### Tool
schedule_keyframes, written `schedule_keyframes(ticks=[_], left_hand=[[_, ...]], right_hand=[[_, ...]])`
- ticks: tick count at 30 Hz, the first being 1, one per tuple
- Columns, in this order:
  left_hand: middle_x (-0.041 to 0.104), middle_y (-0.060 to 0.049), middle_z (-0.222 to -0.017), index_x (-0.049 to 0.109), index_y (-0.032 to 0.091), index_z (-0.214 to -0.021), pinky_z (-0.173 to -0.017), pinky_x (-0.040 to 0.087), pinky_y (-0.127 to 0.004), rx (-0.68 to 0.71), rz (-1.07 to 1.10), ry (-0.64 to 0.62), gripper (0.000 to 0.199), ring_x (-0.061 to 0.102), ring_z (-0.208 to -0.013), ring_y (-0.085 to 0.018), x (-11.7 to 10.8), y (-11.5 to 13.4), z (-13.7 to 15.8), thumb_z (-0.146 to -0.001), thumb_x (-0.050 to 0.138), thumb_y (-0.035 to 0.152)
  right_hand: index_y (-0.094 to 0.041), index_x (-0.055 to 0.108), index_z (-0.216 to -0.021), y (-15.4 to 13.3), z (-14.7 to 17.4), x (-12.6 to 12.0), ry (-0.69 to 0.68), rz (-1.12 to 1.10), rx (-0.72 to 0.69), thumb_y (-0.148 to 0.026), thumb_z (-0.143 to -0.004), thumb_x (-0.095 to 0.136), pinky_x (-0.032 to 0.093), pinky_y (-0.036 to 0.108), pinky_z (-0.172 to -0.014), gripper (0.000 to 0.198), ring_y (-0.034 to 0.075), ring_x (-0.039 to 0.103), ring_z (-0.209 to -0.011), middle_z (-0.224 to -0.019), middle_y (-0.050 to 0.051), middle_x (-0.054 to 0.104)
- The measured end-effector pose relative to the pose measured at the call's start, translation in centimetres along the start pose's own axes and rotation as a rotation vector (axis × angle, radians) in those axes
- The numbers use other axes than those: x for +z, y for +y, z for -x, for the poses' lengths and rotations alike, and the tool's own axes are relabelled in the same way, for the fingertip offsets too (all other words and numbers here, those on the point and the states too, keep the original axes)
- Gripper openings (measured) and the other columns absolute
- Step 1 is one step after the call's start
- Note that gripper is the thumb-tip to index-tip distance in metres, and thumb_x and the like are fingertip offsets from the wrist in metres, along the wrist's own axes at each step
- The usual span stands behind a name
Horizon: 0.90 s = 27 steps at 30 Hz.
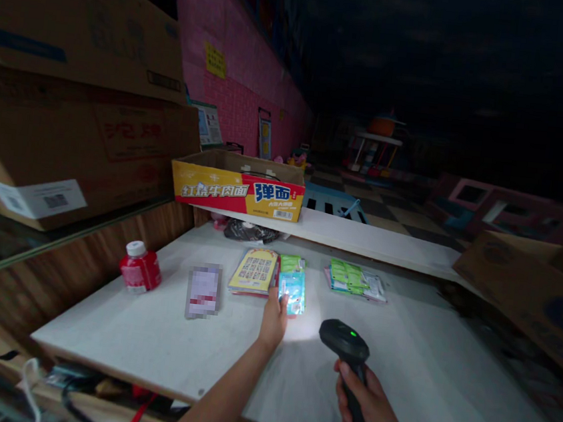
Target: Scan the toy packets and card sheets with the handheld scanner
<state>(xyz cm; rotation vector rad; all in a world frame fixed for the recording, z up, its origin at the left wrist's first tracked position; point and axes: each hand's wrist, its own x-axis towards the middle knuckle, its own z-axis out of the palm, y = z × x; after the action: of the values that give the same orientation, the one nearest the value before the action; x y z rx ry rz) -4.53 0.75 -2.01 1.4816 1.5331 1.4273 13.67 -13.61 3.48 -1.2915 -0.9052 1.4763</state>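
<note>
My left hand (275, 320) grips a light-blue packet (294, 289) by its near edge, thumb on top, over the white tabletop (158, 332). Just behind it lies a green packet (292, 263). Wrapped round the handle of a black barcode scanner (345, 342) is my right hand (360, 397). The scanner shows a green light and points toward the blue packet, where a bright patch falls on the table. Left of the packet sits a yellow booklet printed with several codes (255, 270). Farther right is a pile of green packets (352, 277).
A red bottle with a white cap (140, 269) and a blurred-out pale card (203, 291) are on the left. A yellow-and-red noodle carton (238, 190) stands on the raised back ledge (383, 247). Cardboard boxes (79, 129) rise at left; another open box (531, 277) borders the right.
</note>
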Motion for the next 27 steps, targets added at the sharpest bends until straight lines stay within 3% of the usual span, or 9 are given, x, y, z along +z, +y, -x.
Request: schedule_keyframes(ticks=[4, 8, 11, 14, 17, 23, 25, 27], left_hand=[[0.064, -0.007, -0.092, 0.048, 0.019, -0.103, -0.06, 0.056, -0.03, -0.023, 0.14, -0.06, 0.031, 0.064, -0.074, -0.018, -0.3, 0.2, -0.1, -0.09, 0.038, 0.046], [0.066, -0.004, -0.086, 0.052, 0.02, -0.097, -0.062, 0.055, -0.03, 0.011, 0.087, -0.053, 0.034, 0.064, -0.072, -0.018, -0.7, 0.5, -0.4, -0.086, 0.043, 0.052], [0.066, -0.002, -0.08, 0.055, 0.02, -0.088, -0.066, 0.054, -0.03, 0.062, 0.094, -0.038, 0.036, 0.064, -0.074, -0.019, -0.5, 0.6, -0.6, -0.08, 0.052, 0.056], [0.064, 0.001, -0.069, 0.054, 0.02, -0.086, -0.054, 0.051, -0.027, -0.017, 0.269, -0.092, 0.041, 0.062, -0.061, -0.016, 0.8, 1.2, -1.0, -0.073, 0.06, 0.059], [0.062, 0.002, -0.061, 0.052, 0.019, -0.087, -0.045, 0.047, -0.024, -0.141, 0.479, -0.213, 0.049, 0.059, -0.051, -0.014, 3.5, 2.6, -1.9, -0.065, 0.068, 0.06], [0.068, -0.001, -0.077, 0.053, 0.019, -0.093, -0.07, 0.057, -0.035, -0.28, 0.863, -0.453, 0.055, 0.067, -0.067, -0.016, 11.9, 6.1, -4.9, -0.054, 0.084, 0.04], [0.067, 0.0, -0.074, 0.052, 0.018, -0.09, -0.071, 0.057, -0.037, -0.311, 0.875, -0.478, 0.047, 0.066, -0.066, -0.016, 15.2, 7.1, -5.9, -0.055, 0.083, 0.03], [0.066, 0.001, -0.072, 0.052, 0.018, -0.088, -0.07, 0.058, -0.037, -0.34, 0.752, -0.439, 0.036, 0.067, -0.066, -0.016, 18.5, 8.0, -6.8, -0.062, 0.077, 0.021]], right_hand=[[-0.02, 0.054, -0.092, -0.2, -1.0, -2.2, 0.0, -0.092, -0.051, -0.06, -0.072, 0.069, 0.032, 0.018, -0.031, 0.047, 0.007, 0.042, -0.034, -0.052, -0.007, 0.052], [-0.019, 0.056, -0.093, 0.2, -3.2, -6.8, 0.074, -0.262, -0.043, -0.059, -0.072, 0.069, 0.029, 0.017, -0.033, 0.047, 0.006, 0.04, -0.036, -0.052, -0.007, 0.05], [-0.019, 0.058, -0.089, 1.4, -5.1, -10.6, 0.003, -0.465, -0.01, -0.057, -0.069, 0.073, 0.026, 0.015, -0.034, 0.046, 0.004, 0.036, -0.036, -0.052, -0.008, 0.046], [-0.019, 0.057, -0.082, 2.4, -6.4, -13.0, -0.085, -0.715, -0.038, -0.051, -0.071, 0.075, 0.024, 0.013, -0.034, 0.039, 0.002, 0.033, -0.038, -0.054, -0.008, 0.044], [-0.018, 0.056, -0.081, 3.0, -7.3, -13.9, -0.122, -0.91, -0.062, -0.043, -0.072, 0.077, 0.025, 0.01, -0.036, 0.034, 0.001, 0.036, -0.04, -0.056, -0.009, 0.042], [-0.018, 0.057, -0.086, 3.7, -8.4, -14.0, -0.148, -0.991, -0.038, -0.042, -0.074, 0.075, 0.023, 0.01, -0.035, 0.032, 0.001, 0.035, -0.039, -0.056, -0.009, 0.04], [-0.019, 0.056, -0.082, 3.6, -8.7, -14.1, -0.172, -0.968, -0.036, -0.044, -0.076, 0.073, 0.024, 0.011, -0.035, 0.031, 0.002, 0.035, -0.039, -0.054, -0.009, 0.038], [-0.019, 0.054, -0.076, 3.4, -8.8, -14.3, -0.215, -0.925, -0.013, -0.046, -0.075, 0.073, 0.024, 0.013, -0.034, 0.033, 0.003, 0.033, -0.038, -0.052, -0.009, 0.034]])
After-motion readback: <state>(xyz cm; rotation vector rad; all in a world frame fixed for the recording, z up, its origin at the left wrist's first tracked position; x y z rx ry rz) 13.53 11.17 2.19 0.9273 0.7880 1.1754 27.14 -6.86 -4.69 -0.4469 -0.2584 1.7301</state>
